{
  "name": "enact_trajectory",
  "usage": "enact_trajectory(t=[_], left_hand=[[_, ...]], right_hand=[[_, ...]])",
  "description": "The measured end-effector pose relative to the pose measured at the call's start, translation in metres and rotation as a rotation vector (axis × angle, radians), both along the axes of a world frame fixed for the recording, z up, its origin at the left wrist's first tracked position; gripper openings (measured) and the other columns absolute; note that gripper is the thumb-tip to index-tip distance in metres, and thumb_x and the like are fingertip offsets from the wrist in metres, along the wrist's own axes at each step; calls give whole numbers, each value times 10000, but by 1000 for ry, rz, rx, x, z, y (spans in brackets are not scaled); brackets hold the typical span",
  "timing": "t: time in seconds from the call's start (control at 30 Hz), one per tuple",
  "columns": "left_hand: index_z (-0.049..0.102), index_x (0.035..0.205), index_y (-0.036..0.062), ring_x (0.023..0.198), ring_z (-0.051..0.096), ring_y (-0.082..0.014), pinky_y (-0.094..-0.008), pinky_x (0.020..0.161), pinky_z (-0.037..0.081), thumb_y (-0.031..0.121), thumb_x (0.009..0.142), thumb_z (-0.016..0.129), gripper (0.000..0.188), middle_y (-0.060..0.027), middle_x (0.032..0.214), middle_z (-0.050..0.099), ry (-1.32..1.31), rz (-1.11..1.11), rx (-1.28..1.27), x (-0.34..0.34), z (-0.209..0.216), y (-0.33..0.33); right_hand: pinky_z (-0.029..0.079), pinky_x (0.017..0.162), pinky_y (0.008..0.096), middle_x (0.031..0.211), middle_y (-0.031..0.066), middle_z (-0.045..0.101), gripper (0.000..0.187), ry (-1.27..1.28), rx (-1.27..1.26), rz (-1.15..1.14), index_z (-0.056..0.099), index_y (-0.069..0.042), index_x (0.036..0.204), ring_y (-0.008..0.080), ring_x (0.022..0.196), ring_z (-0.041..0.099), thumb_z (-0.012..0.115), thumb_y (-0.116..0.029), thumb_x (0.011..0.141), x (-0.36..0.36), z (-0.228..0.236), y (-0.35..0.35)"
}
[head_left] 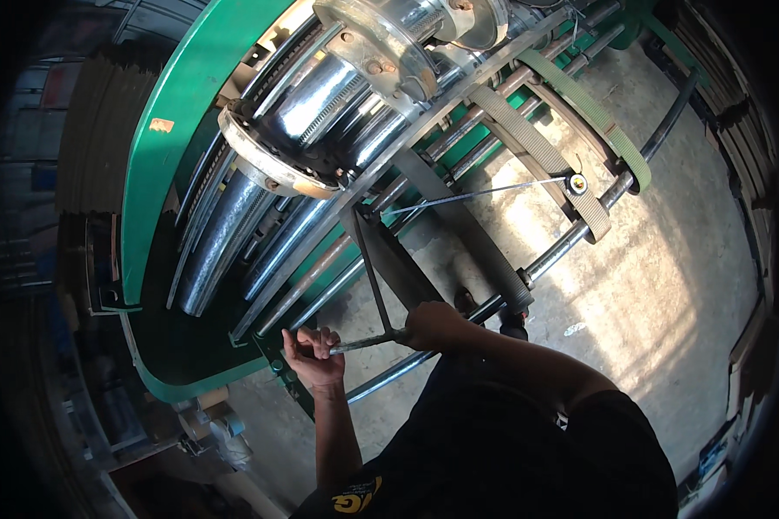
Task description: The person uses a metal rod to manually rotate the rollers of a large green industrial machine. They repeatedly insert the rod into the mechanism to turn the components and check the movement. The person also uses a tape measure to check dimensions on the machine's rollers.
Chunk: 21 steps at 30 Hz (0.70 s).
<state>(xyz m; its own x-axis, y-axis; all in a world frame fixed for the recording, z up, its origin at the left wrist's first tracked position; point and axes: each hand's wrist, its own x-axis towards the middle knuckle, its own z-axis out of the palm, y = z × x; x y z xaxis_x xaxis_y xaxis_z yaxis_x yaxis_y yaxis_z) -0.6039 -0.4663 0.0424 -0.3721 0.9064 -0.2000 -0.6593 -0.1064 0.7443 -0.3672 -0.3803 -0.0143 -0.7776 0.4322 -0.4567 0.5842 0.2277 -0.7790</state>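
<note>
My left hand [316, 355] is at the front edge of the machine, its fingers closed around one end of a thin greyish strip [363, 343]. The strip runs across to my right hand [434, 327], which is closed in a fist over its other end. A narrow dark strap [372, 275] comes down from the machine and meets the strip just beside my right fist. Wide dark flat belts [402, 264] hang behind my hands, looped toward the steel shaft [552, 253]. My fist hides how the strap and strip join.
A green machine frame [154, 199] curves round large shiny rollers [312, 104] ahead of me. To the right, tan belts [532, 138] loop over rods, with a thin cord [485, 192] stretched to a small round fitting. Stacked cardboard [102, 130] stands far left; rolls [212, 415] lie lower left.
</note>
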Motion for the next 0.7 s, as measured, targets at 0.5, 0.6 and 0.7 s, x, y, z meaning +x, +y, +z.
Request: enact_trajectory(t=[0.5, 0.6, 0.7], left_hand=[[558, 720, 3, 440, 296, -99, -218, 376, 237, 650, 1020, 265, 771, -39, 551, 365, 392, 372, 1, 8, -10, 25], [532, 661, -1, 386, 295, -107, -235, 335, 260, 621, 1036, 241, 782, -15, 473, 339, 568, 213, 119, 11, 2, 51], [539, 619, -5, 356, 450, -148, -279, 321, 342, 515, 1065, 293, 728, -53, 455, 460, 791, 108, 130, 22, 2, 62]], right_hand=[[535, 672, 477, 708, 175, 671, 332, 398, -52, 196, 738, -64, 928, 375, 658, 667, 583, -355, 957, -8, -41, 14], [520, 582, 455, 652, 164, 630, 218, 467, -71, 67, 732, -87, 872, 357, 603, 651, 671, -294, 908, -22, -53, -7], [519, 568, 442, 611, 142, 603, 191, 424, -171, 14, 720, -86, 836, 361, 589, 645, 714, -273, 875, -34, -71, -29]])
